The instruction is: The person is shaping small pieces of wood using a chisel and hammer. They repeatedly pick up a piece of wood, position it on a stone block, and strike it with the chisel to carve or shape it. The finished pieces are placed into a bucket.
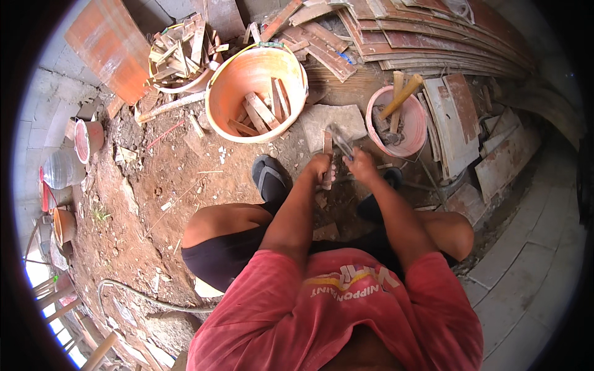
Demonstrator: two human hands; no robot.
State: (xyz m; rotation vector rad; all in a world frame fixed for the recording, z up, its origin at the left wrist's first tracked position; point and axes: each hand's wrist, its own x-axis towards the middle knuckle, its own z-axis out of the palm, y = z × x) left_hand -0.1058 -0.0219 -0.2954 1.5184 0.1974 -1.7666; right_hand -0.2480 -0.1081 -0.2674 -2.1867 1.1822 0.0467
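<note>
The short flat brown wooden strip (327, 144) is gripped at its near part by the left hand (320, 167), fingers wrapped round it, its far end over the pale flat stone slab (346, 119), probably for firm backing. The right hand (361, 165) is closed round a blurred grey metal hammer-like tool (341, 143), just right of the strip. Beyond, 2 buckets probably stand for easy reach: a large round orange plastic bucket (241, 71), far left, containing wood pieces (263, 111), and a smaller round pink bucket (419, 130), right.

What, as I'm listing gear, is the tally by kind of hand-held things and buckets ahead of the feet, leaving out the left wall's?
Buckets: 3 (large orange bucket, scrap-filled bucket, pink bucket)
Metal tool: 1, in the right hand
Wood strip: 1, in the left hand
Total: 5
</note>
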